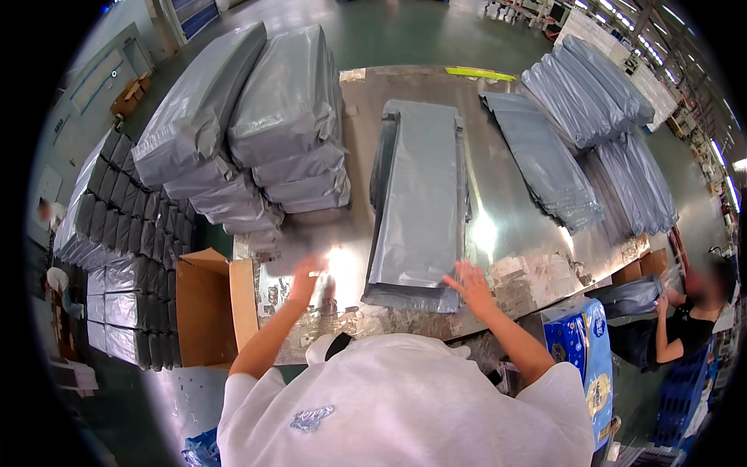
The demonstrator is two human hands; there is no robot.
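A stack of flat grey plastic mailing bags lies lengthwise before me in the middle of the metal-topped table. Its layers are slightly fanned, with darker edges showing at the left and the near end. My right hand is at the near right corner of this stack, fingers spread, the fingertips at its edge. Left of the stack and apart from it, my left hand hovers over the table with its fingers stretched out, somewhat blurred. Neither hand holds anything.
Wrapped grey bundles are piled high at the table's left. More bags and folded bundles lie at the right. An open cardboard box stands by my left arm, a blue package by my right. Another person handles bags at right.
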